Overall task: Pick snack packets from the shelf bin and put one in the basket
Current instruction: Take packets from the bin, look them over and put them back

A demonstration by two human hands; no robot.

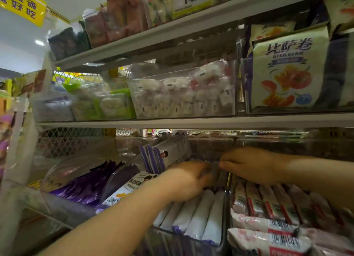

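Two hands work inside the clear bin (227, 202) on the lower shelf. Snack packets (199, 213) stand on edge in a tight row within the bin, white with purple ends. Right hand (249, 164) is toward the back of the bin, thumb and forefinger brought together on the top edge of one packet (215, 169). The frame is blurred there, but the pinch reads as closed. Left hand (188, 181) is over the middle of the bin, fingers curled down onto the packet tops; cannot tell whether they clamp anything or only part the row. Basket is not in view. Red-striped packets (268, 204) lie right of the bin, purple packets (86, 183) left of it. Handling, as judged: light, soft film pouches with a slick skin and probably crushable contents, so squeeze little. Best hold is likely the flat sealed seam at the top, drawn straight up. The tight row may drag a neighbour out with it, so the other hand should steady the rest.
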